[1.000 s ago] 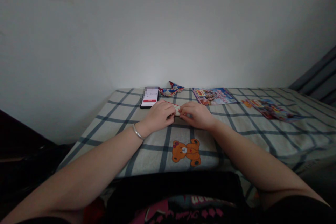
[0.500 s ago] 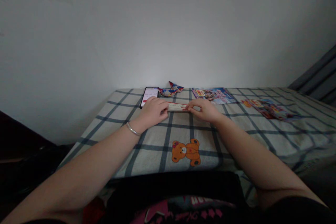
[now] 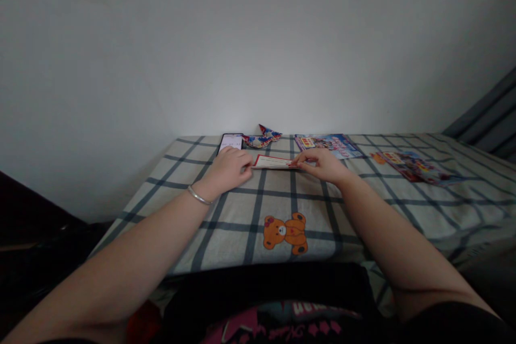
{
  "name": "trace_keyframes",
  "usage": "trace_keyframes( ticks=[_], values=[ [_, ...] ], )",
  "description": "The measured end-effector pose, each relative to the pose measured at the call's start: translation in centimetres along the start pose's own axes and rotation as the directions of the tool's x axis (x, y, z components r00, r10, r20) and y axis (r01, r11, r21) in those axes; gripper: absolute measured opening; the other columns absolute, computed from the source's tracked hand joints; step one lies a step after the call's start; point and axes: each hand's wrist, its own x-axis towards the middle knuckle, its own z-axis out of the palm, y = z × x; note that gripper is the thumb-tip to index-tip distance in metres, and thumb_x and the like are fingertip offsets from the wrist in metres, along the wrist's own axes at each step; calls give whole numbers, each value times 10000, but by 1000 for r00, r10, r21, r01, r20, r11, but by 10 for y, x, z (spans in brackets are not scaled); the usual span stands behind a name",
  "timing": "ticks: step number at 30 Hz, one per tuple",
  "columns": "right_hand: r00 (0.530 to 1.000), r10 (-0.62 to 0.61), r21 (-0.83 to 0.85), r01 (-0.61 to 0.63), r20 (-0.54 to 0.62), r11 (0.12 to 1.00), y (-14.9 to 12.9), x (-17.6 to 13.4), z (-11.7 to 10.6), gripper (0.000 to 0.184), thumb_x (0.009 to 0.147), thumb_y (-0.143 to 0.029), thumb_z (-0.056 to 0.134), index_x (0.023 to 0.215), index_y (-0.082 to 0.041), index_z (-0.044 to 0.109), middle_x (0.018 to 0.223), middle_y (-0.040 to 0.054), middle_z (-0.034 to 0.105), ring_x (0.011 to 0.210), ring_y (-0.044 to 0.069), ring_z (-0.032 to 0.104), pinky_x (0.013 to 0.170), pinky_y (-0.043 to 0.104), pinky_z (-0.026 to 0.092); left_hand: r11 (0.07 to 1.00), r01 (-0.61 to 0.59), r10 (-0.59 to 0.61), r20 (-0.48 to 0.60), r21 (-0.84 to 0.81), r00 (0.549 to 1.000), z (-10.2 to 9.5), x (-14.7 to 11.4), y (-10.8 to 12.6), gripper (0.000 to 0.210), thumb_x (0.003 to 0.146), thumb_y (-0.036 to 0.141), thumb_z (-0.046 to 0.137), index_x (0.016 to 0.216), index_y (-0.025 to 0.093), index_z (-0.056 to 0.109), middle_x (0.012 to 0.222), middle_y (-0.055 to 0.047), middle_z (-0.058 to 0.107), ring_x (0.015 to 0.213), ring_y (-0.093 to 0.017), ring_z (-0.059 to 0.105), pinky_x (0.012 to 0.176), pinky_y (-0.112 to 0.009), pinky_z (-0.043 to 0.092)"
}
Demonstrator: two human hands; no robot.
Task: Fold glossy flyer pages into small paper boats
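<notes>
A flat white piece of folded paper with a red edge (image 3: 272, 162) lies between my hands on the checked cloth. My left hand (image 3: 231, 167) pinches its left end, fingers curled, a silver bangle on the wrist. At the right end, my right hand (image 3: 318, 164) grips the paper between thumb and fingertips. Both ends of the paper are partly hidden by the fingers. Just behind my left hand lies a phone (image 3: 231, 142) with a lit screen, its lower part covered by the hand.
A folded shape of blue and red patterned paper (image 3: 262, 138) sits by the wall, right of the phone. Two printed leaflets, one near the wall (image 3: 330, 145) and one farther right (image 3: 417, 166), lie on the checked tablecloth (image 3: 237, 220). A teddy bear print (image 3: 285, 233) marks its front.
My hands have moved slightly apart. The paper looked narrower and thicker before; now more of its white face and red edge shows, and it lies flatter.
</notes>
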Motion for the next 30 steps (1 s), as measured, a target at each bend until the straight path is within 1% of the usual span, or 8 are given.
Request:
trace_keyframes(
  ticks=[6, 9, 11, 13, 15, 19, 25, 30],
  values=[
    [999, 46, 30, -46, 9, 998, 6, -2, -7, 163, 863, -257, 560, 800, -198, 698, 949, 49, 761, 924, 196, 698, 836, 335, 532, 999, 32, -32, 31, -3, 999, 1, -1, -4, 46, 799, 201, 543, 776, 189, 581, 804, -33, 626, 837, -221, 586, 797, -362, 426],
    [997, 74, -14, -74, 24, 997, 11, -3, -4, 149, 851, -247, 568, 802, -193, 699, 920, 47, 758, 891, 193, 696, 818, 326, 528, 993, 55, -53, 22, -101, 998, 3, -2, -2, 74, 833, 197, 534, 833, 177, 606, 852, -50, 638, 850, -214, 596, 779, -346, 456],
    [995, 88, -69, -84, 57, 994, 12, -3, 1, 138, 838, -234, 580, 799, -190, 705, 888, 46, 754, 851, 191, 693, 802, 320, 523, 981, 28, -23, 25, -191, 999, 5, -2, 3, 131, 878, 201, 511, 924, 171, 629, 936, -65, 651, 902, -207, 604, 802, -337, 476],
    [991, 83, -143, -68, 103, 987, 9, -1, 7, 129, 827, -222, 596, 805, -194, 720, 848, 42, 749, 815, 189, 685, 784, 314, 514, 970, -44, 59, 54, -240, 997, 6, -3, 9, 190, 897, 208, 515, 1032, 172, 644, 1021, -73, 658, 970, -212, 605, 853, -348, 485],
    [989, 56, -186, -30, 137, 982, 4, 1, 15, 129, 832, -231, 610, 836, -195, 734, 857, 50, 746, 812, 188, 676, 767, 306, 504, 956, -112, 146, 111, -269, 983, 7, -3, 16, 250, 899, 207, 538, 1125, 197, 642, 1130, -69, 650, 1042, -214, 598, 909, -358, 481],
    [980, -5, -240, 54, 200, 969, -7, 4, 27, 118, 851, -250, 632, 861, -199, 738, 892, 62, 735, 857, 192, 656, 775, 302, 486, 947, -171, 224, 175, -273, 959, 6, -2, 25, 305, 897, 224, 582, 1197, 226, 636, 1199, -68, 636, 1099, -216, 588, 964, -367, 469],
    [978, -43, -244, 93, 202, 965, -7, 5, 29, 102, 828, -232, 669, 904, -216, 735, 937, 56, 725, 938, 199, 635, 849, 320, 474, 938, -185, 249, 198, -292, 948, 4, -1, 24, 268, 916, 277, 595, 1169, 218, 661, 1205, -69, 640, 1136, -212, 575, 1005, -365, 449],
    [974, -48, -249, 105, 223, 963, 7, 4, 21, 225, 762, -122, 654, 961, -202, 721, 977, 60, 726, 940, 213, 636, 881, 357, 477, 934, -170, 243, 209, -315, 947, 5, -2, 22, 265, 917, 265, 590, 1165, 225, 673, 1202, -66, 640, 1136, -205, 577, 1011, -371, 447]
  ],
)
